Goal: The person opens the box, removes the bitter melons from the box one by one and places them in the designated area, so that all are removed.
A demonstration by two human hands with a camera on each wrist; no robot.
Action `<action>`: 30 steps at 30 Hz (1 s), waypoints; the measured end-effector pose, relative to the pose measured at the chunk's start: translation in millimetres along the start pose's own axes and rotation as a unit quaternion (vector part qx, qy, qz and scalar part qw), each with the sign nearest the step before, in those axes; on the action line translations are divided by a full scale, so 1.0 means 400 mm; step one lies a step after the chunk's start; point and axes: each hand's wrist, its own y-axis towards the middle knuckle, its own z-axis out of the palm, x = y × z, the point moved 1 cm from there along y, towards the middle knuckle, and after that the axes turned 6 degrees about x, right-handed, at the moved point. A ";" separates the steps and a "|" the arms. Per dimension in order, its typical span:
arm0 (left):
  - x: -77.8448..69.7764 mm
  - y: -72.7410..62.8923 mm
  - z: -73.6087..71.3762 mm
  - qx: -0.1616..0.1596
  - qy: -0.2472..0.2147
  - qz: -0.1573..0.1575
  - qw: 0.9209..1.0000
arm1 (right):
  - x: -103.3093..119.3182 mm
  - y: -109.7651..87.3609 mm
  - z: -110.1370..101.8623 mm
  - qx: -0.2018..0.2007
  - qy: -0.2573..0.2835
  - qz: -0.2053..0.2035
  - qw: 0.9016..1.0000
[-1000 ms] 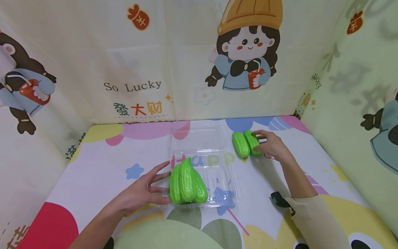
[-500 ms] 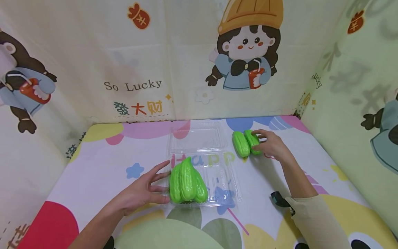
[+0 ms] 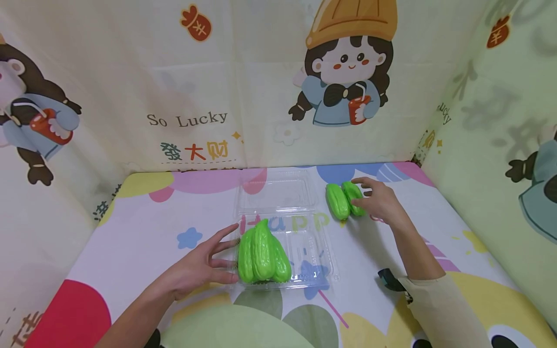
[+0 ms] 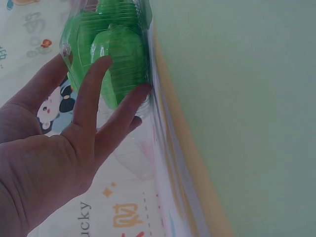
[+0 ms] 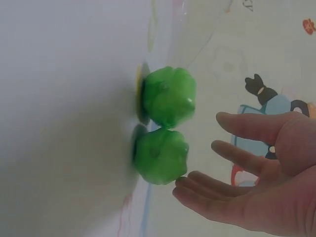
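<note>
Several glossy green ridged toy vegetables (image 3: 263,256) lie together in the left part of a clear plastic clamshell box (image 3: 319,251). My left hand (image 3: 202,263) rests its spread fingers against the box's left side; the left wrist view shows the fingertips at its clear wall. On the cloth to the box's right lie two more green ridged vegetables, a left one (image 3: 337,201) and a right one (image 3: 354,197). My right hand (image 3: 380,200) reaches to the right one with thumb and fingers apart. In the right wrist view, fingertips (image 5: 178,190) meet or nearly meet that vegetable (image 5: 162,156).
The box's transparent lid (image 3: 276,191) lies folded back behind it. A printed cloth (image 3: 143,232) covers the table. Patterned curtains (image 3: 265,96) stand along the back and both sides. A dark band (image 3: 390,280) sits by the right sleeve (image 3: 441,309).
My right thumb has shifted slightly up and left over the right-hand vegetable. My left hand, the box and the vegetables stay in place.
</note>
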 end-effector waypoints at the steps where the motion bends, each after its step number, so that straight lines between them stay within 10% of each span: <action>1: 0.000 0.000 0.000 0.000 -0.001 0.000 1.000 | 0.003 -0.002 0.001 -0.002 -0.001 -0.003 1.000; 30: 0.000 0.001 0.000 -0.005 0.001 -0.001 1.000 | 0.128 -0.076 0.036 -0.021 0.009 -0.060 0.998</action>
